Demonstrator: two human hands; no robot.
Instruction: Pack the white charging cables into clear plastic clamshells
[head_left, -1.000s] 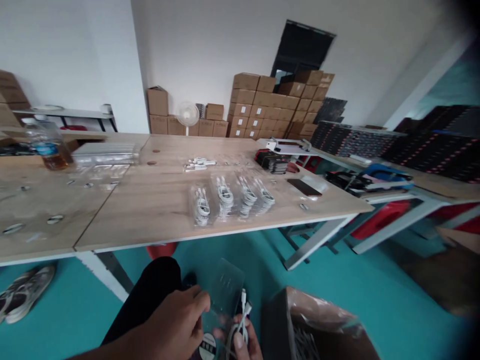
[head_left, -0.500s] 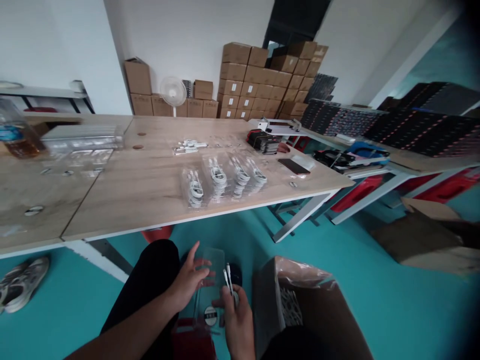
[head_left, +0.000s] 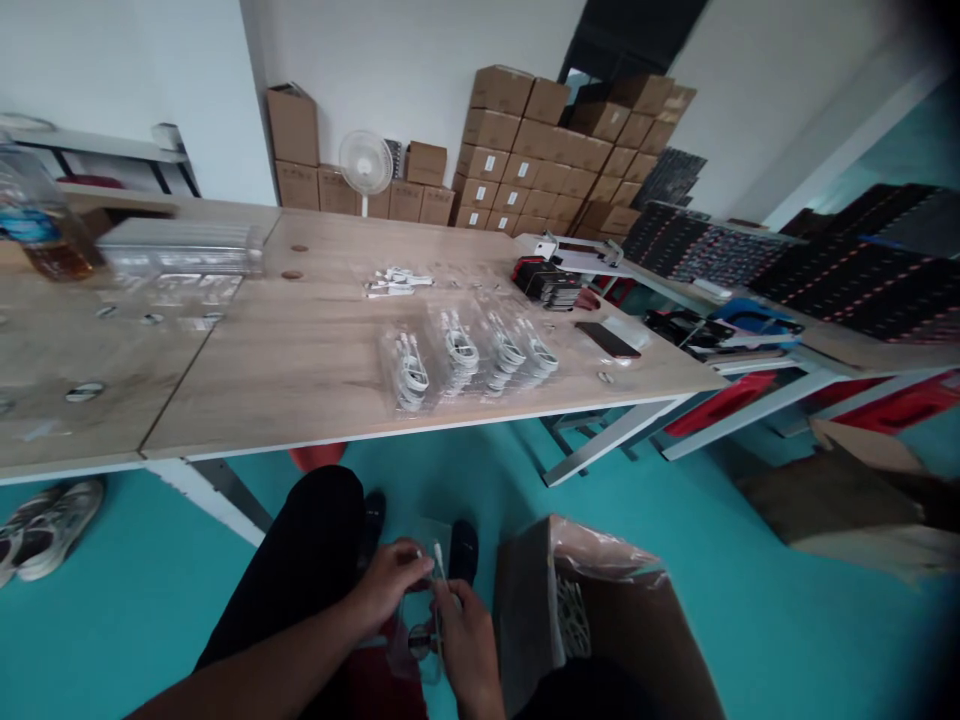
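Low over my lap, my right hand (head_left: 469, 640) is closed around a white charging cable (head_left: 439, 560), one plug pointing up out of the fingers. My left hand (head_left: 394, 580) meets it from the left, thumb and finger pinched at the cable's other plug end, which is mostly hidden by the fingers. Under and between both hands is a clear plastic tray (head_left: 418, 668) with a round dark-and-white sticker (head_left: 419, 641). The coiled part of the cable is hidden by my right hand.
On the table (head_left: 247, 400) lie stacks of clear trays with coiled white cables (head_left: 460, 350), loose cables (head_left: 397, 281), a phone (head_left: 607, 340) and a bottle (head_left: 45, 235). Right of my legs stands an open carton (head_left: 525, 600) with white cables (head_left: 572, 615) inside.
My left hand has gone from spread fingers to a pinch at the cable end. The hands have come together, and the view has shifted slightly, with the table appearing farther right.
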